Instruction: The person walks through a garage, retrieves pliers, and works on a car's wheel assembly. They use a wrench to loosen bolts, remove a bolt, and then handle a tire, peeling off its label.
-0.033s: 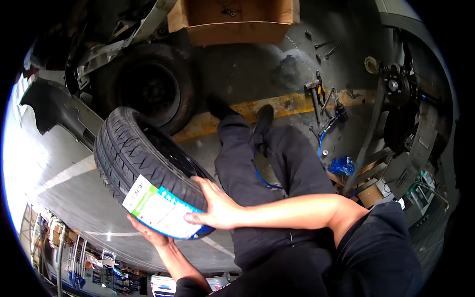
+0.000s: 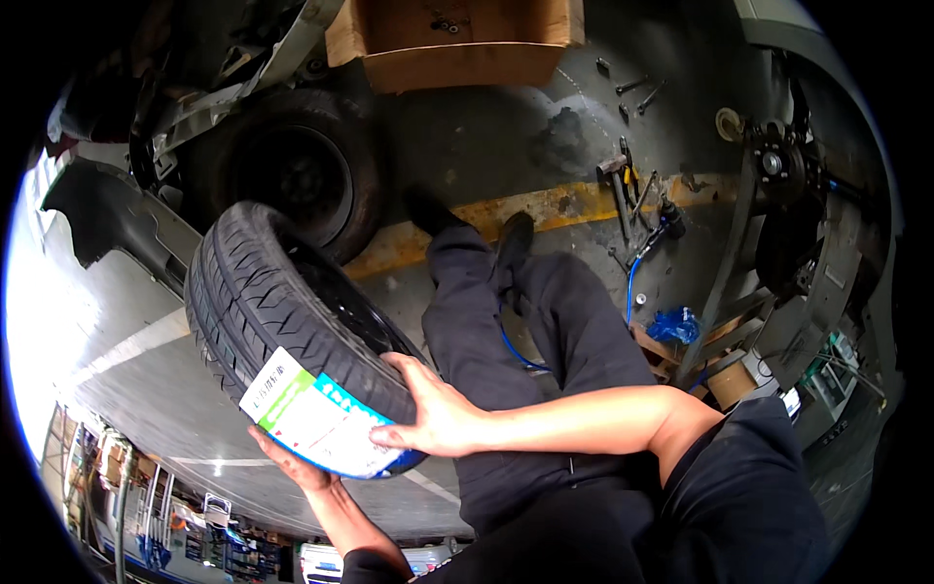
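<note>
A black tyre (image 2: 238,282) stands tilted to my left, with a dark wheel rim (image 2: 341,292) inside it. A white, green and blue label (image 2: 316,419) covers part of its tread. My right hand (image 2: 438,409) clasps the near end, its thumb on the label and its fingers over the sidewall. Below the label, my left hand (image 2: 297,462) presses its fingers against the lower left of the tread. Where the tyre meets the floor or anything else is hidden.
A second wheel (image 2: 297,175) lies beyond the tyre. An open cardboard box (image 2: 467,68) stands at the far side. Right of my feet are a hammer (image 2: 618,195), an air tool (image 2: 669,222) with a blue hose, and a blue plastic bag (image 2: 671,326). A bare wheel hub (image 2: 773,164) is at far right.
The tyre has tilted and shifted very slightly, its labelled end a little lower. Both hands keep their hold and move with it.
</note>
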`<state>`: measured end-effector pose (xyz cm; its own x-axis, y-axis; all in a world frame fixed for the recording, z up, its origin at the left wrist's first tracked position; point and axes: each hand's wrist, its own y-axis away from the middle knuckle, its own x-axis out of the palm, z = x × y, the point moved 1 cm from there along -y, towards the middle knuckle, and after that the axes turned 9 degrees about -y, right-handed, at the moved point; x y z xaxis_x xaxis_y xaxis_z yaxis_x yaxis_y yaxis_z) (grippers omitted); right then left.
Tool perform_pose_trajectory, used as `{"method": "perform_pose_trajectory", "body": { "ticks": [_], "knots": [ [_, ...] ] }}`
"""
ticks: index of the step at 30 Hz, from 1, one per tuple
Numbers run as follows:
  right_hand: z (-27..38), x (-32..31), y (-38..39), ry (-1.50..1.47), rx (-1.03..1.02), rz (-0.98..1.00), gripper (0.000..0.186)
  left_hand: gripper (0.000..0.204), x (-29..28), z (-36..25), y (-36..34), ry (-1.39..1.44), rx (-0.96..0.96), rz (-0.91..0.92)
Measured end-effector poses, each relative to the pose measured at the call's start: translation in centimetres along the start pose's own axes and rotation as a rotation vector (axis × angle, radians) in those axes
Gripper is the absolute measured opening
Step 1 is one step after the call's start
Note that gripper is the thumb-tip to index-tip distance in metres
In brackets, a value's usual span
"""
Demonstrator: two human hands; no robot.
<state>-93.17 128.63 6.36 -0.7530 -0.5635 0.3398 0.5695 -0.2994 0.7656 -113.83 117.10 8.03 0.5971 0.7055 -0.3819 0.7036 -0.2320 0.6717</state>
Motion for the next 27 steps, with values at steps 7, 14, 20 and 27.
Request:
{"method": "perform_pose_trajectory", "body": {
  "ticks": [7,14,20,27],
  "knots": [
    [-2.6,-5.3,6.6,-0.347,-0.342,-0.317,0.071,0.075,10.0,-5.2,3.2,-0.047,-0.256,0.290],
    [-10.2,-11.8,4.9,-0.739,-0.566,-0.898,0.051,0.067,25.2,0.4,-0.5,-0.550,0.038,0.971],
    [-16.4,-20.7,-0.8,-0.996,-0.691,-1.174,0.061,0.073,41.4,5.4,1.1,-0.667,-0.048,1.063],
    [-19.1,-20.4,-1.3,-0.785,-0.431,-1.199,0.069,0.060,42.1,6.3,2.2,-0.834,0.511,1.079]
  ]
}}
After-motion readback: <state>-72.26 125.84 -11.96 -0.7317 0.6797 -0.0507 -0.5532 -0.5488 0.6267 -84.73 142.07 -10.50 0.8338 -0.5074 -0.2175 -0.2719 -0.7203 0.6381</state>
